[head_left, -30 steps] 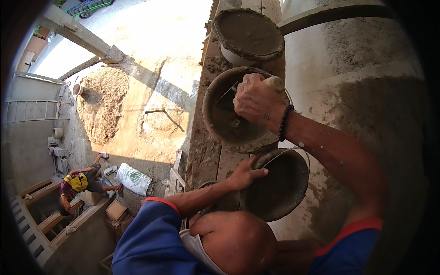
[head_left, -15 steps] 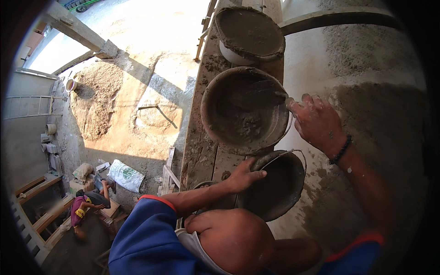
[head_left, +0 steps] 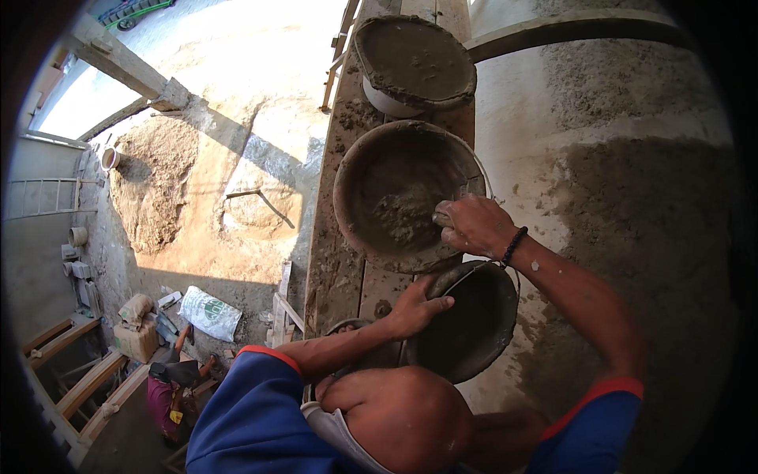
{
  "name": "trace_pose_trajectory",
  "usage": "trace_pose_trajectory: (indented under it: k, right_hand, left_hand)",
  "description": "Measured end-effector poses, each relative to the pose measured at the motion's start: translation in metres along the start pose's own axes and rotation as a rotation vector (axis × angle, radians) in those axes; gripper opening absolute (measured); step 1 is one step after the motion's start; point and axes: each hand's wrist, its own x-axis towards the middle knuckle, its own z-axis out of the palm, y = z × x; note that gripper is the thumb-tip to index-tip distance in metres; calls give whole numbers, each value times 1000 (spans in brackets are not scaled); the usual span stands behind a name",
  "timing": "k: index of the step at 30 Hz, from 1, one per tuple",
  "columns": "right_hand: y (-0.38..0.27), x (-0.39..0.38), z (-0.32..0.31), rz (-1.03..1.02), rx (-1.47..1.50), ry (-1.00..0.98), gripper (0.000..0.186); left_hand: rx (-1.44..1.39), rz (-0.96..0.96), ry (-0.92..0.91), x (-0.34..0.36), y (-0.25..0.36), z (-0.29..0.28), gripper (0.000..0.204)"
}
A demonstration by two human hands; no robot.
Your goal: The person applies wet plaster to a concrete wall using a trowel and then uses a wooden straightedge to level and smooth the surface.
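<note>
Here's the right hand wrapped round a tool handle at the wide mortar bucket's edge, on the planks, the left hand gripping the smaller bucket just beside it, where a firm rim hold should limit spills!

On the planks, the middle bucket, mortar in it; far bucket behind it; near bucket before it; sack on the ground, left.
</note>
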Motion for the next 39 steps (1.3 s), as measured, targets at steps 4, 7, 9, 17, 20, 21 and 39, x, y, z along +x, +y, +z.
trace_pose_trajectory:
  k: [4, 7, 9, 17, 20, 21, 39]
  right_hand:
    - [0, 1, 2, -73, 176, 92, 42]
    - [2, -2, 0, -63, 278, 93, 44]
    - [4, -3, 1, -48, 312, 93, 45]
    - [11, -16, 13, -22, 470, 188, 44]
    - [11, -20, 16, -25, 489, 208, 45]
    - [12, -21, 17, -28, 490, 226, 45]
    - [33, -103, 17, -34, 648, 510, 39]
  left_hand:
    - [1, -48, -40, 0, 2, -2, 71]
    - [3, -29, -25, 0, -4, 1, 72]
    - [19, -13, 3, 0, -7, 3, 72]
    - [-145, 0, -64, -3, 1, -2, 71]
    - [-140, 26, -60, -2, -6, -2, 72]
    - [-135, 30, -60, -1, -10, -2, 72]
    - [-101, 17, -5, -2, 7, 7, 65]
